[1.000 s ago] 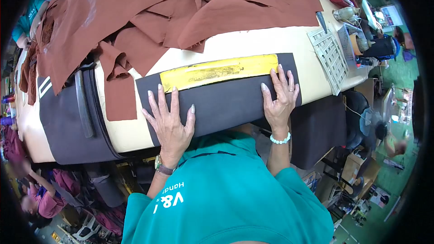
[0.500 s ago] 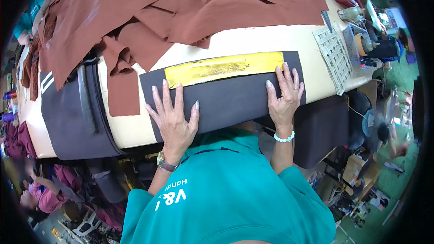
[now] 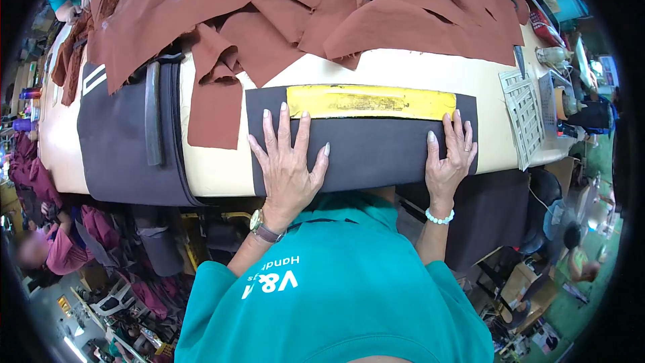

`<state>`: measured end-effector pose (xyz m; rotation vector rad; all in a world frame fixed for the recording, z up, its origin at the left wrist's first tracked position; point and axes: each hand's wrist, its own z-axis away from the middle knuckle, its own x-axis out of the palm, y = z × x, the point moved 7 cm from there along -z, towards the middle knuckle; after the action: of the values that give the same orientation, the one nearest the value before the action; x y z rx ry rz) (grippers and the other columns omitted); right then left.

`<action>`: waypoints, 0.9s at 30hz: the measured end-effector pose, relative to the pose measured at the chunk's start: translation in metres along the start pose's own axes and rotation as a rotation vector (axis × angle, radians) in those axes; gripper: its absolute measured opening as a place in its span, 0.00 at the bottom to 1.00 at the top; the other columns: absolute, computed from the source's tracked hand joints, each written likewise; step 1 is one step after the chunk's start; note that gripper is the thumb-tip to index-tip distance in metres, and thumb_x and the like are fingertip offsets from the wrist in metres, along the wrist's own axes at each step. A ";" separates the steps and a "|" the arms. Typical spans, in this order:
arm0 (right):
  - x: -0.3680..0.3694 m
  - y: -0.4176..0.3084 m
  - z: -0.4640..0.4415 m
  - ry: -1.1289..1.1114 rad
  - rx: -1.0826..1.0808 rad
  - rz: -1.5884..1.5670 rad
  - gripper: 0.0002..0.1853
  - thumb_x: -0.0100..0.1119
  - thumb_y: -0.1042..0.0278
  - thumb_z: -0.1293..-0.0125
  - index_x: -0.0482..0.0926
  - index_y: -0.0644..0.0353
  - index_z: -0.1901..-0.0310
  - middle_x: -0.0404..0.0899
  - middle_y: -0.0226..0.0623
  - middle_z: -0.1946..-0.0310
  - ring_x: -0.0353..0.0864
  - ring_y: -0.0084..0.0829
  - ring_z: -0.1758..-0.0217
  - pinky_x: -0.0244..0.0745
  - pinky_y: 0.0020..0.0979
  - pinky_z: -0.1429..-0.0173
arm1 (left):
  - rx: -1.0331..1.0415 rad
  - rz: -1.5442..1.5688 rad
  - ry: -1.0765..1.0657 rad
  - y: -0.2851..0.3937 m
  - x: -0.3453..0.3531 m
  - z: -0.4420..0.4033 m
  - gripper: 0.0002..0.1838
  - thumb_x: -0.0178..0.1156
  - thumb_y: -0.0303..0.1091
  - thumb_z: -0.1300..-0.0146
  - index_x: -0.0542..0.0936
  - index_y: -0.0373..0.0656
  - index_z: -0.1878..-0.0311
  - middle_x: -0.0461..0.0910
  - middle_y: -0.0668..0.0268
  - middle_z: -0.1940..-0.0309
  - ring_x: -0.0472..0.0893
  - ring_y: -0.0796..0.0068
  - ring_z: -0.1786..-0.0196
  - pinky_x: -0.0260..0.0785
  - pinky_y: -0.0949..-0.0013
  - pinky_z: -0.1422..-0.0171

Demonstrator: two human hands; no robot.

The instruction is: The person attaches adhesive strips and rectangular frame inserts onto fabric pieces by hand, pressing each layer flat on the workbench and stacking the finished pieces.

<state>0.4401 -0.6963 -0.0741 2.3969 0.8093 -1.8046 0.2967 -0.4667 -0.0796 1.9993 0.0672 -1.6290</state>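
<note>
A dark grey fabric piece (image 3: 376, 148) lies flat along the table's near edge, with a worn yellow strip (image 3: 369, 101) along its far side. My left hand (image 3: 289, 165) rests on the fabric with spread fingers, its fingertips at the strip's left end. At the strip's other end, my right hand (image 3: 450, 161) presses on the same fabric, fingers stretched out and fingertips touching the strip's lower right corner. Neither hand grasps anything. What the strip is made of I cannot tell.
Brown fabric pieces (image 3: 269, 7) cover the far side of the cream table (image 3: 215, 178). On the left lies folded dark fabric (image 3: 117, 141) with a dark curved bar (image 3: 154, 114) on it. A woven lattice panel (image 3: 525, 117) and bottles (image 3: 554, 55) stand right. Other people work on both sides.
My view has turned and shifted, so the table and both hands appear farther right. Both hands stay flat on the grey fabric at the ends of the yellow strip.
</note>
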 end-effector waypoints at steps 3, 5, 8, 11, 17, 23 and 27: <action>-0.002 -0.003 -0.003 0.000 -0.002 -0.020 0.22 0.59 0.58 0.39 0.76 0.54 0.44 0.69 0.34 0.37 0.60 0.46 0.31 0.47 0.58 0.31 | 0.001 -0.034 0.033 0.004 -0.006 -0.002 0.31 0.58 0.44 0.40 0.67 0.42 0.35 0.54 0.52 0.30 0.47 0.43 0.27 0.34 0.29 0.33; -0.013 -0.016 -0.013 -0.009 -0.080 0.091 0.19 0.58 0.59 0.39 0.79 0.57 0.49 0.71 0.36 0.40 0.62 0.46 0.32 0.48 0.58 0.32 | 0.075 -0.160 0.008 0.012 -0.012 -0.008 0.30 0.57 0.43 0.40 0.67 0.39 0.36 0.57 0.52 0.31 0.49 0.48 0.27 0.35 0.32 0.31; -0.017 -0.018 -0.029 -0.033 -0.119 0.129 0.13 0.58 0.61 0.40 0.81 0.60 0.59 0.79 0.36 0.51 0.69 0.44 0.39 0.52 0.59 0.36 | 0.158 -0.115 -0.014 0.015 -0.011 -0.016 0.29 0.56 0.41 0.38 0.67 0.34 0.37 0.65 0.51 0.36 0.62 0.54 0.31 0.45 0.45 0.28; -0.024 -0.009 -0.046 -0.080 -0.083 -0.016 0.10 0.58 0.64 0.40 0.82 0.61 0.63 0.81 0.40 0.58 0.76 0.41 0.48 0.58 0.49 0.37 | 0.214 -0.110 -0.007 0.021 -0.014 -0.022 0.27 0.55 0.40 0.39 0.69 0.37 0.38 0.67 0.46 0.40 0.67 0.51 0.36 0.51 0.43 0.32; -0.030 0.090 -0.091 0.098 0.264 -0.399 0.08 0.58 0.69 0.41 0.82 0.65 0.65 0.81 0.47 0.66 0.79 0.43 0.58 0.71 0.37 0.49 | 0.275 -0.285 -0.021 0.034 -0.013 -0.026 0.24 0.55 0.39 0.37 0.71 0.48 0.38 0.68 0.45 0.44 0.68 0.51 0.38 0.53 0.43 0.33; -0.035 0.151 -0.138 0.150 0.260 0.038 0.11 0.57 0.68 0.41 0.82 0.64 0.59 0.78 0.46 0.54 0.78 0.43 0.53 0.71 0.39 0.48 | 0.249 -0.273 -0.053 0.035 -0.016 -0.029 0.22 0.55 0.39 0.37 0.72 0.46 0.40 0.68 0.45 0.45 0.68 0.51 0.39 0.55 0.44 0.35; -0.031 0.165 -0.128 0.173 0.316 0.288 0.19 0.53 0.61 0.37 0.77 0.63 0.49 0.72 0.48 0.45 0.69 0.47 0.41 0.63 0.47 0.40 | 0.231 -0.263 -0.063 0.036 -0.016 -0.029 0.23 0.57 0.40 0.38 0.73 0.47 0.39 0.69 0.42 0.44 0.68 0.48 0.38 0.56 0.44 0.35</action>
<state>0.6169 -0.8083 -0.0500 2.7165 0.1745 -1.7377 0.3319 -0.4798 -0.0481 2.1839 0.1287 -1.9398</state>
